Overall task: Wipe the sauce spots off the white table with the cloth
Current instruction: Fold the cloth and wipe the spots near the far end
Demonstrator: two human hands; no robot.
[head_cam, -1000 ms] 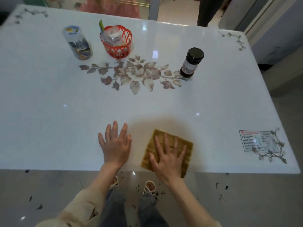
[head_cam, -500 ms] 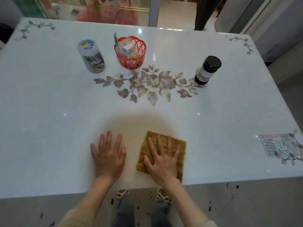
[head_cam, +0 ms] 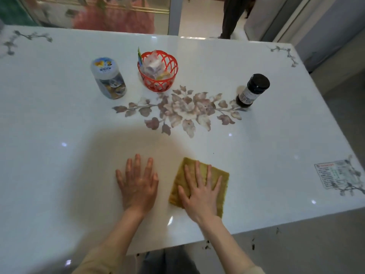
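Pressing our right hand point(head_cam: 199, 192) flat, fingers spread, on the yellow-green cloth point(head_cam: 222, 176) at lower centre of the white surface point(head_cam: 59, 119), we judge ourselves mid-wipe; our left hand point(head_cam: 138, 182) lies flat beside it. Next: slide the cloth toward any sauce spots, which we cannot make out.

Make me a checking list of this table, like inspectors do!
Surface: glossy white table with flower print, no clear sauce spots seen.
Job's things: mustard-yellow square cloth, flat near the front edge.
Clutter: clear plastic jar with white lid, red plastic basket, dark glass bottle with black cap, printed sticker.
Hands: left hand flat on bare table; right hand flat on the cloth.
Cables: nothing seen.
Surroundings: grey floor with dark specks; a person's legs beyond the table.
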